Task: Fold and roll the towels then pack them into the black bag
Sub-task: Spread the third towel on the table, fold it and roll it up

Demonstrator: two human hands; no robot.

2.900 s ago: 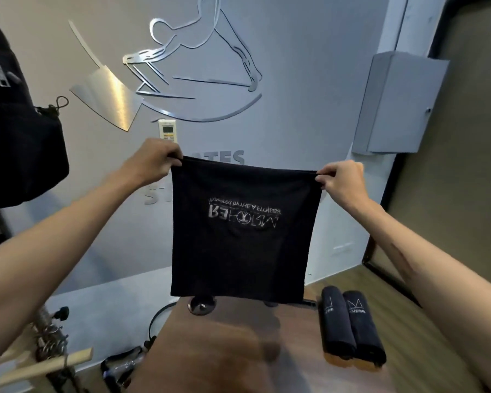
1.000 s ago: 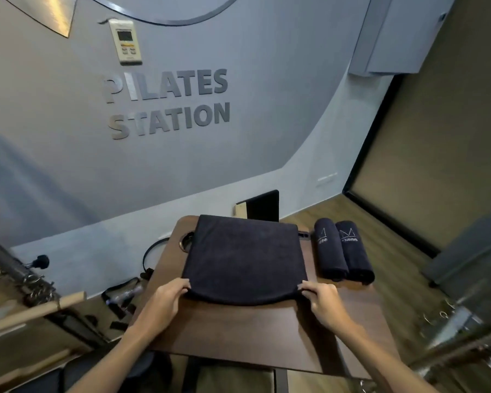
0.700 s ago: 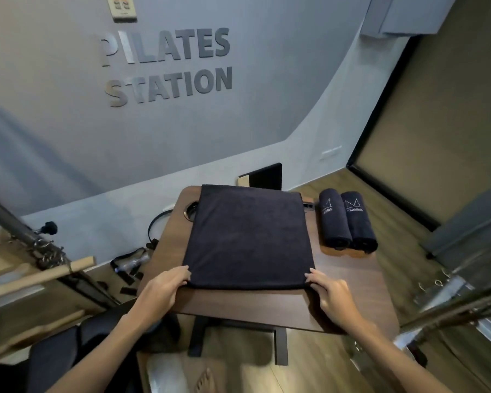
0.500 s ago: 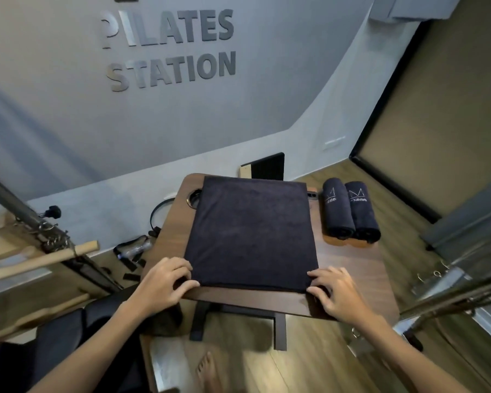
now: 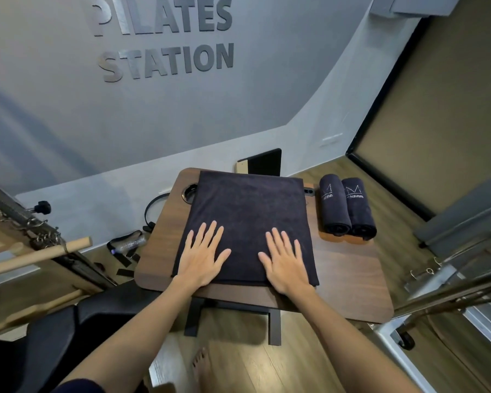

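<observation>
A black towel (image 5: 250, 211), folded flat, lies on a dark wooden table (image 5: 349, 276). My left hand (image 5: 203, 255) rests palm down on the towel's near left part, fingers spread. My right hand (image 5: 284, 262) presses flat on its near right part, fingers spread too. Neither hand grips anything. Two rolled black towels (image 5: 347, 208) with white logos lie side by side on the table's far right, on a small wooden block. The black bag is not in view.
A grey wall with metal letters stands behind the table. A black panel (image 5: 264, 164) leans at the table's far edge. Pilates equipment with a wooden bar (image 5: 37, 255) is on the left, a metal frame (image 5: 451, 282) on the right. A bare foot (image 5: 201, 364) shows below.
The towel went from held up in the air to lying flat on the table. Both hands left its near corners and now lie flat on top of it, fingers spread.
</observation>
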